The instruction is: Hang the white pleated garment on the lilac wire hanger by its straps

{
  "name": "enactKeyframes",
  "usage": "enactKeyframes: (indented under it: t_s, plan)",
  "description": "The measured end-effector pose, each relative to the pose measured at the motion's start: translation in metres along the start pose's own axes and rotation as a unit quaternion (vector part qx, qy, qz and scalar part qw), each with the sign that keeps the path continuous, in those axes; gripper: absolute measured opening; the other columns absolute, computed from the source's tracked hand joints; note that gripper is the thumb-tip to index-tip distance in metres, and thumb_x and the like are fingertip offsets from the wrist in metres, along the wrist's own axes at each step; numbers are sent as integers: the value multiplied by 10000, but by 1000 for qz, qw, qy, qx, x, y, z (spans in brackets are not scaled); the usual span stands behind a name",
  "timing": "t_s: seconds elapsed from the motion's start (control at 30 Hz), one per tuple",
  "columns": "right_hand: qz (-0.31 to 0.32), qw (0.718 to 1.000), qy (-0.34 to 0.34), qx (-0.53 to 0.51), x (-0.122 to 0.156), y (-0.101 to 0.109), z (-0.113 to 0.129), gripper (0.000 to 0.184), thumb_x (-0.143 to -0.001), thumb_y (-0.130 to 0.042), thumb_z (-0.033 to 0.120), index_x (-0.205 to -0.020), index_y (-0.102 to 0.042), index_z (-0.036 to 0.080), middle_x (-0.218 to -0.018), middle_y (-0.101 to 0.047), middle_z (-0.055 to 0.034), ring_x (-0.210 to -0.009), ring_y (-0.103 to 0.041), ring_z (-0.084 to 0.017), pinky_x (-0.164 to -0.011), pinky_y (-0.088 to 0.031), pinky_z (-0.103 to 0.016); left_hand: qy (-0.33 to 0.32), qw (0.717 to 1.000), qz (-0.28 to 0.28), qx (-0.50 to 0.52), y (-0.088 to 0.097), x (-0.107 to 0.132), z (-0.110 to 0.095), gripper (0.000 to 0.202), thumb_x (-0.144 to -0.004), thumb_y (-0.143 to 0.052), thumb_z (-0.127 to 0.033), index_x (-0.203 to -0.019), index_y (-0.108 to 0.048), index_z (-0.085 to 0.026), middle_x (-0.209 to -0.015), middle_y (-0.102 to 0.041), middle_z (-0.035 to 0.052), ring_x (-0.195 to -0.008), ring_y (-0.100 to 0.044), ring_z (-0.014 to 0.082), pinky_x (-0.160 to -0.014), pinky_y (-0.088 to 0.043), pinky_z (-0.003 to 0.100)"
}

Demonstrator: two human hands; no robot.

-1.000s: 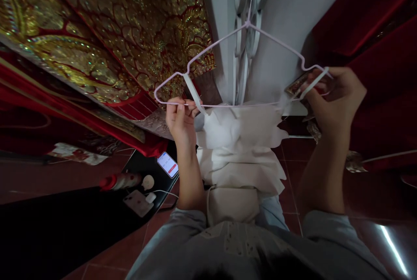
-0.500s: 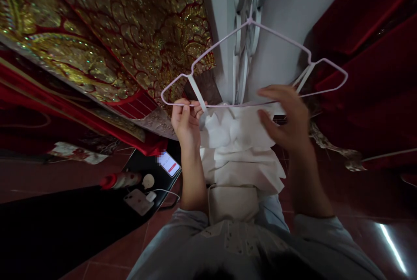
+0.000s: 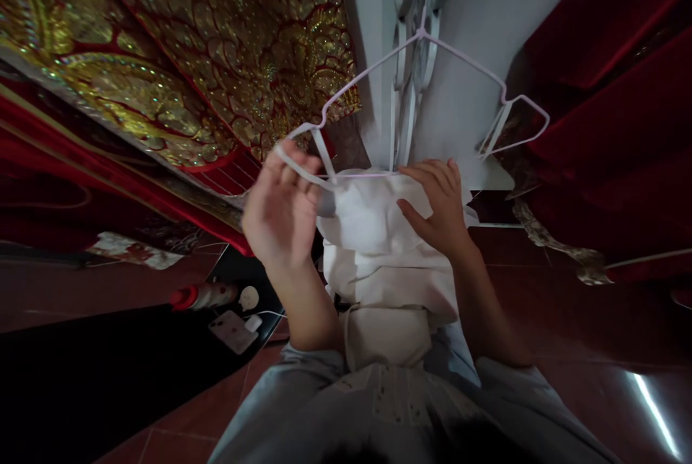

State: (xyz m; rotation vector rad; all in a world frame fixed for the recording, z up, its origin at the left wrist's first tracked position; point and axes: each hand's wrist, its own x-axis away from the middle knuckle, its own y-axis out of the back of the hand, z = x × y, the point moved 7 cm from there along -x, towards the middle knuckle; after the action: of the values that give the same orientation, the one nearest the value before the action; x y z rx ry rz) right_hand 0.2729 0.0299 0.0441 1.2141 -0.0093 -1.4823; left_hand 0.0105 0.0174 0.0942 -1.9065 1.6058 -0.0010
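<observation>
A pale pink wire hanger (image 3: 373, 71) hangs in front of me, with a white ruffled garment (image 3: 367, 219) on it. A thin white strap (image 3: 303, 170) loops from the hanger's left notch and bows out to the left across the fingers of my left hand (image 3: 284, 212). That hand's palm is turned up toward me and its half-curled fingers hook the strap; some blur softens them. My right hand (image 3: 435, 208) lies over the upper right of the garment, fingers stretched and thumb apart. The other white strap (image 3: 496, 131) sits in the hanger's right notch.
Gold-sequined red clothing (image 3: 270, 39) hangs at the left, dark red fabric (image 3: 616, 140) at the right. Behind the hanger is a pale metal frame (image 3: 403, 111). On a black table at lower left are a phone (image 3: 232, 332) and a red-capped bottle (image 3: 202, 296).
My left hand has left the hanger's lower bar and drawn the left strap outward. My right hand has moved left and down onto the garment. The hanger's right end has shifted left.
</observation>
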Motion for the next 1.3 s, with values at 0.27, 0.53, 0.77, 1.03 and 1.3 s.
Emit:
enactKeyframes:
  t_s: [0.27,0.53,0.77,1.03,1.3]
  plan:
    - [-15,1000,12,-13,3,8,11,464,-1045,-648,395,-1509,-657,387,-1444,-758,-48,-1484,-638,-334,-1404,-308,-704,-43,983,-167,-65,49,-1,38,182,-1057,-713,-339,-1189,-835,-309,-1326,-841,47,-1305,-785,261,-669,-599,207]
    - [-305,940,-98,-119,15,72,-41,264,-1009,-691,448,-1218,-770,306,-1177,-799,-88,-812,-706,-223,-719,-617,-436,1,996,-91,20,-3,5,52,420,-972,-824,-611,-942,-640,-234,-914,-772,47,-957,-840,211,-587,-575,182]
    - [-101,959,-155,-213,-28,82,-42,163,-940,-721,320,-996,-869,278,-881,-837,-8,-464,-387,-75,-465,-328,-272,8,995,-93,38,-5,4,57,445,-947,-847,-618,-916,-607,-245,-870,-730,35,-905,-814,190,-598,-582,182]
    - [-362,920,-45,-145,-25,119,-80,705,-781,-915,447,-1453,-749,312,-1538,-713,-121,-1211,-766,-319,-601,-543,-344,22,997,-75,25,-3,4,57,447,-934,-851,-622,-914,-627,-235,-866,-747,42,-853,-808,186,-596,-580,193]
    - [-299,949,-50,-87,15,85,-53,265,-954,-770,517,-1131,-808,323,-1013,-767,-31,-793,-714,-196,-679,-603,-366,37,995,-82,43,-7,8,67,391,-963,-830,-587,-932,-665,-233,-904,-779,40,-855,-818,169,-589,-576,173]
